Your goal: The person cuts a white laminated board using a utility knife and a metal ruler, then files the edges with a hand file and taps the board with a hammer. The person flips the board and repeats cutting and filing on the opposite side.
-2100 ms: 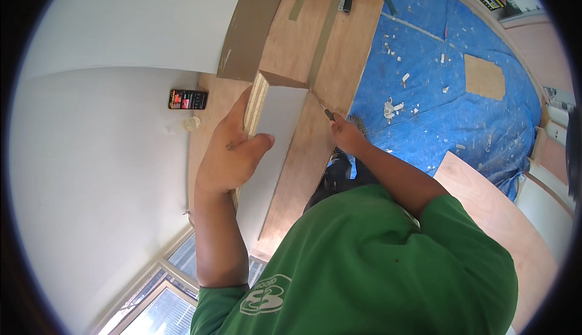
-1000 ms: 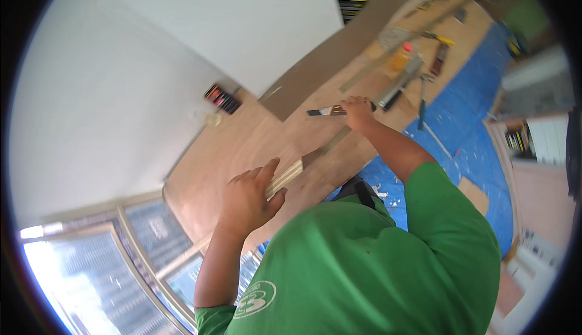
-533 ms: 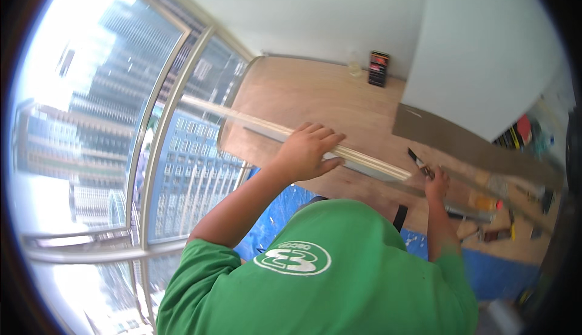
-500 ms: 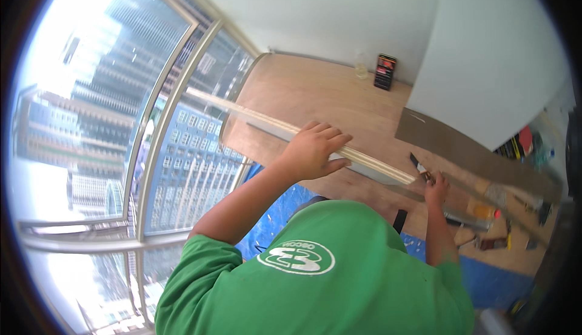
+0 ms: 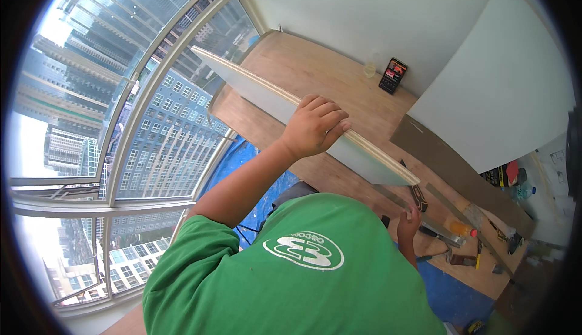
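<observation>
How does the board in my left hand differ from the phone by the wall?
Look: the board has a whitish face and pale wood edge; the phone is dark with a lit screen.
Size: the board is far longer than the phone.
Contact: your left hand grips the board; no hand touches the phone.
Shared: both are flat and straight-edged.

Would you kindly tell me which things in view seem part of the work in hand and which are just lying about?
Job:
- white panel, left hand gripping its top edge
- probably the black-and-orange tool beside the right hand

Lying about, seemingly:
- phone
- bottle of orange liquid
</observation>
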Available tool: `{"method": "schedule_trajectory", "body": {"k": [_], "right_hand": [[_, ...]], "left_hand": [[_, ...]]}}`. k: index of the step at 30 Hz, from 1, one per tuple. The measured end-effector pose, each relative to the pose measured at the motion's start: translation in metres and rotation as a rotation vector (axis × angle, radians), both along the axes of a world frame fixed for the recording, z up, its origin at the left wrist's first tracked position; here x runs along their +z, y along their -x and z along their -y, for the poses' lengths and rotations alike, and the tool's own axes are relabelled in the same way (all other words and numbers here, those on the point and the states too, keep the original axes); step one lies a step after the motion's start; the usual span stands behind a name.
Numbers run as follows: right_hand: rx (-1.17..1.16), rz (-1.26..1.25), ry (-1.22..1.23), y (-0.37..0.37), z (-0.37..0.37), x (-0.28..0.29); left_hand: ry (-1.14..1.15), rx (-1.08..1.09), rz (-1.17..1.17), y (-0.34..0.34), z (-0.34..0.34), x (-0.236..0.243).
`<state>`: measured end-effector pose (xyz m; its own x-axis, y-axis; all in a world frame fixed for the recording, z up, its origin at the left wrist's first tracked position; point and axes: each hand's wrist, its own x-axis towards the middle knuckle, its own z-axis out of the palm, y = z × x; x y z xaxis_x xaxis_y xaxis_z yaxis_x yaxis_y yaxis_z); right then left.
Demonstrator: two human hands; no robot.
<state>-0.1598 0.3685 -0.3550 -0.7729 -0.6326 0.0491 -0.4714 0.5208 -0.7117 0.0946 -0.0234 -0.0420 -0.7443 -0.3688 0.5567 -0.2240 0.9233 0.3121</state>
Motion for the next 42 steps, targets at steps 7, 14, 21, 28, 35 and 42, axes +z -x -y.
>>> {"method": "schedule_trajectory", "body": {"k": [7, 14, 21, 28, 35, 42], "right_hand": [[-0.091, 0.081, 0.0, 0.014, 0.0, 0.015], [-0.072, 0.127, 0.047, 0.012, 0.018, 0.029], [-0.006, 0.205, 0.103, 0.004, 0.013, 0.03], [-0.078, 0.437, 0.079, -0.002, -0.002, 0.016], [-0.09, 0.451, 0.014, -0.013, -0.008, 0.006], [-0.05, 0.484, -0.018, -0.014, -0.011, 0.017]], "left_hand": [[0.049, 0.001, 0.005, 0.0, -0.001, -0.003], [0.044, 0.0, 0.082, 0.003, 0.001, 0.001], [0.077, 0.003, 0.118, 0.004, 0.0, 0.002], [0.097, 0.009, 0.126, 0.006, 0.0, -0.002], [0.102, 0.027, 0.153, 0.008, 0.002, -0.004], [0.104, 0.024, 0.167, 0.007, -0.001, -0.002]]}}
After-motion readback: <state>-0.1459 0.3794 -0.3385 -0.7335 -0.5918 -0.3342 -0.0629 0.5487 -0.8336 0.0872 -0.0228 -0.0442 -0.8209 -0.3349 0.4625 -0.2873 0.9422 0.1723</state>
